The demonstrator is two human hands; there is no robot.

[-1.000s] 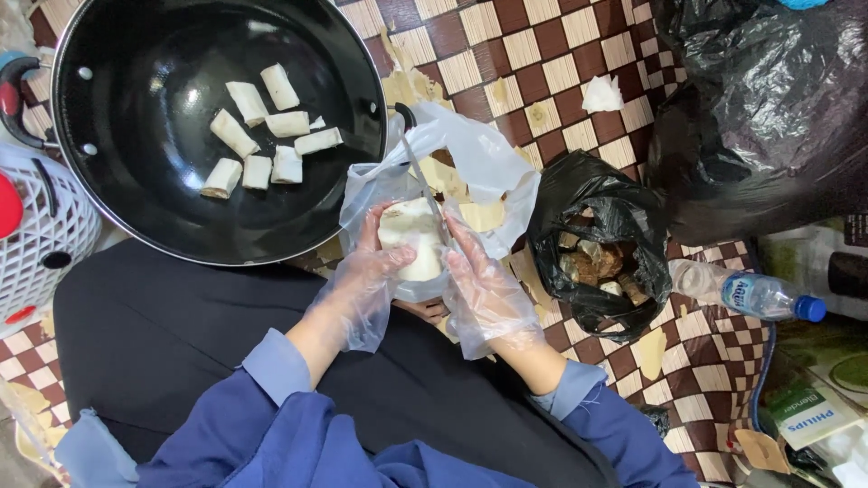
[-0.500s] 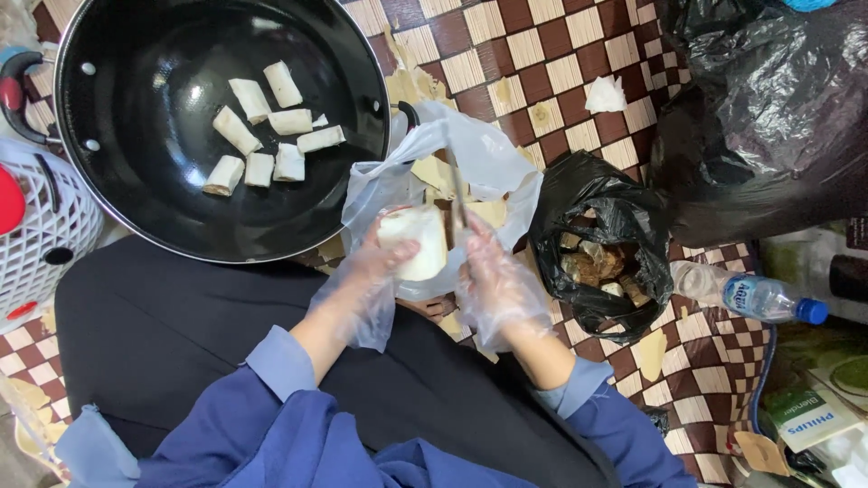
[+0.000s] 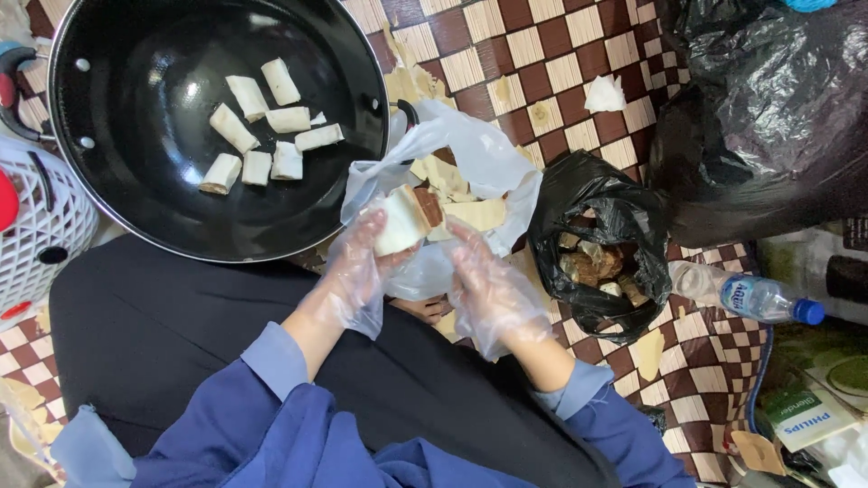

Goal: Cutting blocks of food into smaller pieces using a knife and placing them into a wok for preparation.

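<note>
Both my hands wear thin clear plastic gloves. My left hand (image 3: 362, 271) grips a white peeled chunk of root (image 3: 398, 221) with a brown end, held over a clear plastic bag (image 3: 484, 158) that contains pale peelings. My right hand (image 3: 488, 285) lies just right of the chunk, fingers stretched out with the tips at the chunk's lower edge and the bag. A big black wok (image 3: 145, 181) at the upper left holds several cut white pieces (image 3: 262, 136).
A small black bag (image 3: 624, 208) with brown scraps stands right of my hands. A large black bag (image 3: 778, 108) fills the upper right, and a plastic water bottle (image 3: 759, 298) lies below it. A white lattice basket (image 3: 41, 221) sits at the left edge on the checkered mat (image 3: 551, 54).
The chunk has been turned in my left hand, so its brown end now shows. My right hand has come off the chunk and dropped slightly to its right.
</note>
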